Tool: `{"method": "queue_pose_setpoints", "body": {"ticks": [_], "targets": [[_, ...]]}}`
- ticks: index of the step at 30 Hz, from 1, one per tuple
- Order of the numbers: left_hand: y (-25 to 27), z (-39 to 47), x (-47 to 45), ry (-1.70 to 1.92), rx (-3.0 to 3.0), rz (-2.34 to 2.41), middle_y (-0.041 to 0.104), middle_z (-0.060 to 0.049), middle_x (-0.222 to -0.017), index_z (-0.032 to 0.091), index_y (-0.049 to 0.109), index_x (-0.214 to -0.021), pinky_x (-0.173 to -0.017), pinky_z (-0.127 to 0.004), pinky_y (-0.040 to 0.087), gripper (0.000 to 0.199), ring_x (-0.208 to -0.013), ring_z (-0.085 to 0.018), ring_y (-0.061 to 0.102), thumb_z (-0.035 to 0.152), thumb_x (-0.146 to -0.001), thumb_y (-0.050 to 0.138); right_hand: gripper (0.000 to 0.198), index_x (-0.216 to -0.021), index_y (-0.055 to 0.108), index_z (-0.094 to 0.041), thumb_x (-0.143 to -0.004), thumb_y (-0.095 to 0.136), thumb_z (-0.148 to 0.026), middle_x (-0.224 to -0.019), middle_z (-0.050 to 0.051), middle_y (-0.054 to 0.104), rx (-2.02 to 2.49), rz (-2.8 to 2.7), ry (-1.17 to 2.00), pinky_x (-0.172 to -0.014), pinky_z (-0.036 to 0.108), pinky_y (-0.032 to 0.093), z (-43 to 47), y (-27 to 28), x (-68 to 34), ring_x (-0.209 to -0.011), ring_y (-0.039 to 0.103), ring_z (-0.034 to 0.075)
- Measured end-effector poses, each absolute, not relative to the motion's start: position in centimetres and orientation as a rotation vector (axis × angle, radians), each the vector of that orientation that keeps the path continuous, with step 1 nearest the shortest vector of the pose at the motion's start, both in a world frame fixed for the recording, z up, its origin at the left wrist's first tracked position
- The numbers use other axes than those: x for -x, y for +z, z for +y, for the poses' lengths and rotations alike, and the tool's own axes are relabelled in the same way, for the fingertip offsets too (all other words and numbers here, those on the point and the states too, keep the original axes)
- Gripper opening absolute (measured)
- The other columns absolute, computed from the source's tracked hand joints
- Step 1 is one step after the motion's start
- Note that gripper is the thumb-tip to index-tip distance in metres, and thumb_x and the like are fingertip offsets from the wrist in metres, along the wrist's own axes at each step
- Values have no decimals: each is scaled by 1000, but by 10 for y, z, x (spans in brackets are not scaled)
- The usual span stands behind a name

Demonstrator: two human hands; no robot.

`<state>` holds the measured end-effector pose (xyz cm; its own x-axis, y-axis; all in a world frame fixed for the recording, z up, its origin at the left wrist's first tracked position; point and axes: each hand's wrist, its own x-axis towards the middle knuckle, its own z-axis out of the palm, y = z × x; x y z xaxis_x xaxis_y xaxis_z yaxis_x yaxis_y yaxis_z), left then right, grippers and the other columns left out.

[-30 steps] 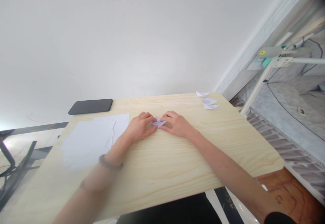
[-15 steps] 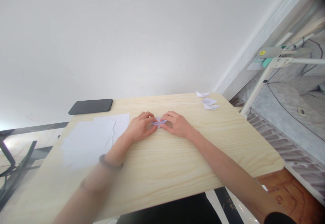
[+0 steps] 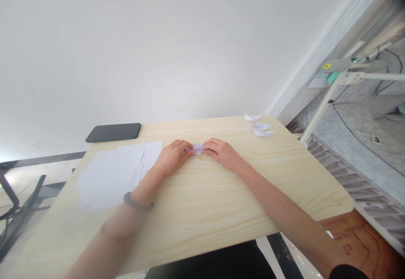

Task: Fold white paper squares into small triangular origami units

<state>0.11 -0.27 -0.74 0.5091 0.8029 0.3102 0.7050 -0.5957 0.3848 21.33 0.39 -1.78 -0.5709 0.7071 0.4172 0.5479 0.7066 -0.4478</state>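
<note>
A small folded white paper (image 3: pixel 198 148) is held between my two hands, just above or on the tabletop. My left hand (image 3: pixel 173 157) pinches its left end between thumb and fingers. At the opposite end, my right hand (image 3: pixel 223 154) has its fingertips closed on the paper. The fingers cover both ends, so only the middle shows. Three folded paper boats (image 3: pixel 261 126) sit at the far right of the table, two of them close together.
White paper sheets (image 3: pixel 107 173) lie on the left of the wooden table (image 3: pixel 202 211), partly beneath my left forearm. Behind them is a black phone (image 3: pixel 113 132). A white wall (image 3: pixel 190 59) rises at the table's back edge; a white metal frame (image 3: pixel 322 106) stands to the right.
My fingertips have moved apart toward the paper's ends, and the paper looks flatter, with more of its middle showing. The boats, sheets and phone stay put.
</note>
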Motion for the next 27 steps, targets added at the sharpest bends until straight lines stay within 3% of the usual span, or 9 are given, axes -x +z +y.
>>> {"method": "queue_pose_setpoints", "body": {"ticks": [6,13,17,23,27], "targets": [[-9,1,3,677,-2464,1385,62,-2,-87,24,56,-102,-69,-27,45,24,-71,-14,57,32,-81,47,18,-91,58,-20,-86,40,-21,-92,4,59,1062,-2271,329,-79,29,45,4,-18,-214,-85,56,15],[-16,4,5,754,-2500,1399,65,-3,-92,20,61,-91,-74,-29,45,20,-82,-17,58,25,-84,43,20,-98,55,-20,-85,41,-16,-97,5,58,1065,-2253,331,-82,32,44,5,-21,-215,-91,55,16],[-15,4,5,759,-2537,1336,62,-2,-98,21,60,-94,-77,-29,44,22,-88,-17,57,22,-85,40,17,-95,56,-20,-84,42,-17,-93,4,60,1050,-2232,364,-81,32,44,7,-23,-215,-89,55,16],[-12,2,4,756,-2545,1301,55,-4,-102,22,60,-97,-73,-26,45,23,-81,-13,57,21,-85,40,18,-93,58,-20,-85,42,-17,-98,4,58,909,-2248,406,-84,28,43,5,-19,-213,-92,54,14],[-12,2,4,799,-2527,1271,57,-3,-97,21,58,-97,-71,-25,44,21,-81,-13,56,20,-85,41,18,-97,56,-20,-85,43,-20,-94,4,60,925,-2238,392,-81,28,44,3,-19,-212,-88,55,14]]}}
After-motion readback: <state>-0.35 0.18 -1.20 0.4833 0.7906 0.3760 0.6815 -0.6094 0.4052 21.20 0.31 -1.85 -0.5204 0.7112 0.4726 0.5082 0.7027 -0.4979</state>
